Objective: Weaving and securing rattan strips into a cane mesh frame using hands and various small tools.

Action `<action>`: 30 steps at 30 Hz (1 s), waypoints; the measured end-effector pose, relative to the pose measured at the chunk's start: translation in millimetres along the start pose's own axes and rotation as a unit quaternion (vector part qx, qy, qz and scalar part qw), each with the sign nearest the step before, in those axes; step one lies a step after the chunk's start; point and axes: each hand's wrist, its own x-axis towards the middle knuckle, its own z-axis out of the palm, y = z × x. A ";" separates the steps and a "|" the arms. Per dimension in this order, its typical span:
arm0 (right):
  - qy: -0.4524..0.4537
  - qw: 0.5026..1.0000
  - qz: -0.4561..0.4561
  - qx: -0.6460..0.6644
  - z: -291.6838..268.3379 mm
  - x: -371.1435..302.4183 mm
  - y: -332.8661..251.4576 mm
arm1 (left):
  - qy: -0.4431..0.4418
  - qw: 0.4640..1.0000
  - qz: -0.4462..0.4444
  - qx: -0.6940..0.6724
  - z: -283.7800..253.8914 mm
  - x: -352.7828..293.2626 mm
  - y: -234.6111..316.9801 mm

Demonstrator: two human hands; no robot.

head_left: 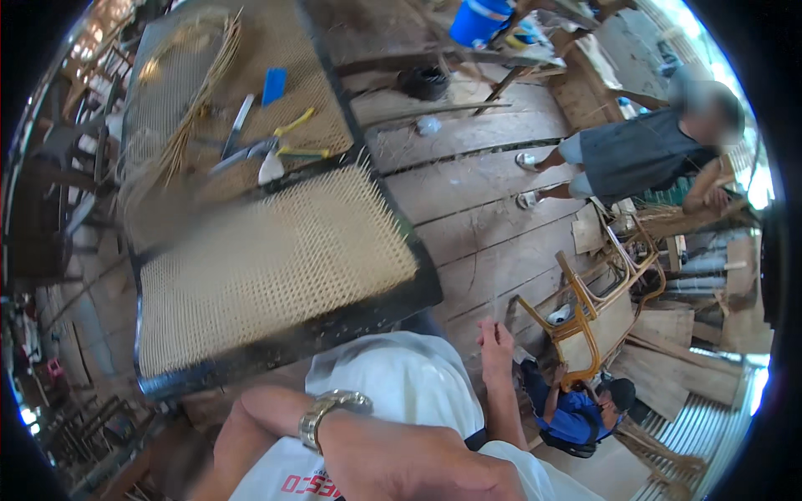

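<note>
My left hand (409, 457) lies bent across the front of my white shirt (393, 376), with a metal-banded watch (327, 416) on the wrist. Its fingers are hidden at the lower edge. To the right of my lap, my right hand (495, 341) is raised with its fingers drawn together; a faint pale line rises above the fingertips, too thin to name. Ahead of me on the left is a woven cane panel (276, 267) in a black frame (409, 292), loose strand ends sticking up along its edge. Neither hand touches it.
Beyond the panel lie yellow-handled cutters (292, 138), a knife (238, 123), a blue flat piece (273, 85) and a bundle of cane strips (196, 108). A person (643, 150) stands at right; another (576, 417) sits beside a rattan chair (597, 326). A blue bucket (479, 21) is far off.
</note>
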 end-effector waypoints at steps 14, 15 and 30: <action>-0.001 0.994 -0.108 0.013 -14.6 81.6 3.5 | 0.092 0.990 0.094 -0.058 -10.0 102.1 -94.2; -0.004 0.995 -0.102 0.022 -16.5 83.8 13.1 | 0.193 0.978 0.031 -0.068 -4.0 106.3 -86.0; -0.025 0.993 -0.104 0.051 -54.9 84.2 14.8 | -0.074 0.989 -0.125 -0.001 -14.1 251.0 -87.7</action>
